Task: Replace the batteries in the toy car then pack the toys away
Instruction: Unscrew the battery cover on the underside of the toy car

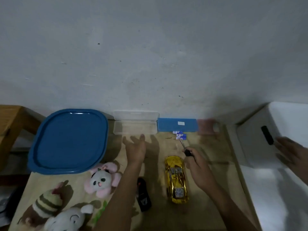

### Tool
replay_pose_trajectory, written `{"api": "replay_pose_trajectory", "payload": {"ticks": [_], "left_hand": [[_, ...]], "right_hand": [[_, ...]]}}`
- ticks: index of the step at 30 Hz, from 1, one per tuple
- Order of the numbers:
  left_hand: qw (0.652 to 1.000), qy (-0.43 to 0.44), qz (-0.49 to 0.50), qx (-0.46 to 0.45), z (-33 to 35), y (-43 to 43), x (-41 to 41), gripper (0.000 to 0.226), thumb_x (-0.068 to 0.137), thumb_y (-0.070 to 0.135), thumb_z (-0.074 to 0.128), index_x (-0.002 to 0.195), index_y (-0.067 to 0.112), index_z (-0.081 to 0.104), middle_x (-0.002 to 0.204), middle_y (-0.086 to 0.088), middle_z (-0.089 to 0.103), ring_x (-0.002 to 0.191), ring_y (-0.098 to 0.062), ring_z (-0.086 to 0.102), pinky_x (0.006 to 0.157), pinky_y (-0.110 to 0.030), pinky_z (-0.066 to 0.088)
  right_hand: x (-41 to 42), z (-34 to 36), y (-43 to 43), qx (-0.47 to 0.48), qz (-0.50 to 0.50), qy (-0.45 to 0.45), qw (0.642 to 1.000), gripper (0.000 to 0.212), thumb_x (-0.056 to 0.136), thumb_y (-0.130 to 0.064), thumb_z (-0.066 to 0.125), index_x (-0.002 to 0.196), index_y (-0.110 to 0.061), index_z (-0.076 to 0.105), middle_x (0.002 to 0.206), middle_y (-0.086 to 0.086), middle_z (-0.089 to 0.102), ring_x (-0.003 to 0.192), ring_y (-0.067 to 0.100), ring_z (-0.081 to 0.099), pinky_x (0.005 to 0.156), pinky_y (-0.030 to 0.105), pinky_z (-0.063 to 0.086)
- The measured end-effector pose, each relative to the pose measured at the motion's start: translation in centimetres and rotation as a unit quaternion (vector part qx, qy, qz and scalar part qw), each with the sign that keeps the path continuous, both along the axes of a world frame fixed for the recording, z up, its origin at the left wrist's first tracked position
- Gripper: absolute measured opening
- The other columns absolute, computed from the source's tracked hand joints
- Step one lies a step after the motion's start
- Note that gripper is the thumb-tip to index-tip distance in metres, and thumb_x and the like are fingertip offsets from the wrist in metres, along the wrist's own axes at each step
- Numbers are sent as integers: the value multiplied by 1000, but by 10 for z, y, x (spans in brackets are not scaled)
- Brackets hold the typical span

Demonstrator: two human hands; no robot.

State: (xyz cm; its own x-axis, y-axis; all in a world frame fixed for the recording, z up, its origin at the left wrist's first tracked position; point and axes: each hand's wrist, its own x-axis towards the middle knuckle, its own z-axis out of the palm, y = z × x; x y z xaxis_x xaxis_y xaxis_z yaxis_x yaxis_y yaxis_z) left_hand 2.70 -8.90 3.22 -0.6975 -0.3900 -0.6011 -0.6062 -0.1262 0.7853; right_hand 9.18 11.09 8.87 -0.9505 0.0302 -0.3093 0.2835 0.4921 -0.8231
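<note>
A shiny gold toy car [176, 179] lies on the wooden table in front of me. My right hand [199, 165] is just right of its front end, shut on a black-handled screwdriver [185, 147] whose tip points toward the blue-and-white batteries [180, 135]. My left hand [135, 150] hovers open, palm down, short of a clear plastic case [135, 127] at the wall. A black remote control [143, 194] lies between my forearms.
A big blue lid [68, 140] covers a container at the left. A blue box [177, 125] stands by the wall. Plush toys lie at the front left: a pink panda [101, 179], a striped one [47, 202], a white one [66, 219]. Another person's hand [293, 152] reaches in at right.
</note>
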Motion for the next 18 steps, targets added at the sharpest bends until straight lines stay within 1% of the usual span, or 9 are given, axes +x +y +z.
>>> {"api": "replay_pose_trajectory", "payload": {"ticks": [2, 4, 6, 8, 9, 11, 13, 16, 18], "left_hand": [[994, 13, -109, -26, 7, 28, 28, 72, 93, 48, 58, 151, 18, 28, 146, -13, 49, 126, -29, 53, 107, -41, 43], [972, 15, -227, -50, 4, 53, 57, 76, 89, 57, 58, 151, 24, 28, 149, -12, 45, 127, -28, 52, 105, -43, 46], [933, -10, -347, -96, -2, 76, 81, 88, 86, 62, 60, 155, 27, 18, 155, -13, 31, 137, -34, 40, 107, -43, 41], [894, -36, -416, -163, -7, 93, 98, 103, 80, 69, 60, 158, 28, 6, 159, -15, 17, 140, -40, 31, 107, -46, 38], [882, -40, -427, -195, -8, 98, 103, 107, 79, 71, 60, 158, 29, 2, 159, -16, 14, 139, -41, 31, 105, -47, 40], [881, -34, -413, -229, -13, 103, 107, 107, 80, 67, 62, 157, 29, 0, 156, -15, 15, 134, -40, 35, 100, -46, 44], [887, -20, -404, -222, -11, 104, 107, 107, 79, 64, 65, 157, 29, 1, 153, -15, 16, 130, -41, 39, 97, -46, 46], [889, -12, -406, -209, -10, 105, 107, 111, 76, 64, 70, 157, 28, 3, 150, -14, 17, 130, -40, 42, 98, -45, 47], [894, -16, -401, -196, -8, 104, 107, 111, 75, 62, 72, 157, 28, 5, 148, -13, 20, 130, -38, 44, 101, -43, 46]], "right_hand": [[24, -4, 13, -11, -26, -7, 1000, 27, 101, -12, 41, 103, -33, 58, 77, -19, 59, 70, -7, 52, 70, 25, 39], [44, -10, 26, -4, -47, -21, 999, 28, 100, -11, 39, 106, -31, 57, 74, -14, 56, 65, -6, 50, 68, 25, 38], [60, -18, 37, 1, -78, -18, 997, 30, 100, -9, 39, 107, -30, 58, 72, -10, 50, 63, 1, 47, 63, 24, 36], [73, -27, 46, 1, -110, -21, 994, 31, 100, -9, 38, 116, -27, 57, 81, -10, 53, 73, 4, 49, 65, 21, 37], [77, -32, 50, 3, -124, -26, 992, 32, 100, -9, 37, 122, -24, 55, 91, -9, 56, 82, 5, 51, 69, 18, 38], [84, -40, 56, 5, -138, -37, 990, 35, 101, -11, 37, 131, -21, 52, 112, -6, 57, 103, 7, 52, 79, 13, 37], [85, -51, 64, 11, -133, -47, 990, 38, 101, -13, 38, 137, -19, 48, 125, -4, 55, 116, 11, 50, 87, 18, 38], [76, -69, 77, 22, -126, -57, 990, 41, 100, -13, 42, 141, -18, 44, 129, 3, 55, 116, 19, 54, 97, 31, 45], [64, -78, 83, 30, -121, -50, 991, 42, 99, -12, 46, 141, -17, 45, 128, 5, 56, 114, 20, 56, 97, 34, 48]]}}
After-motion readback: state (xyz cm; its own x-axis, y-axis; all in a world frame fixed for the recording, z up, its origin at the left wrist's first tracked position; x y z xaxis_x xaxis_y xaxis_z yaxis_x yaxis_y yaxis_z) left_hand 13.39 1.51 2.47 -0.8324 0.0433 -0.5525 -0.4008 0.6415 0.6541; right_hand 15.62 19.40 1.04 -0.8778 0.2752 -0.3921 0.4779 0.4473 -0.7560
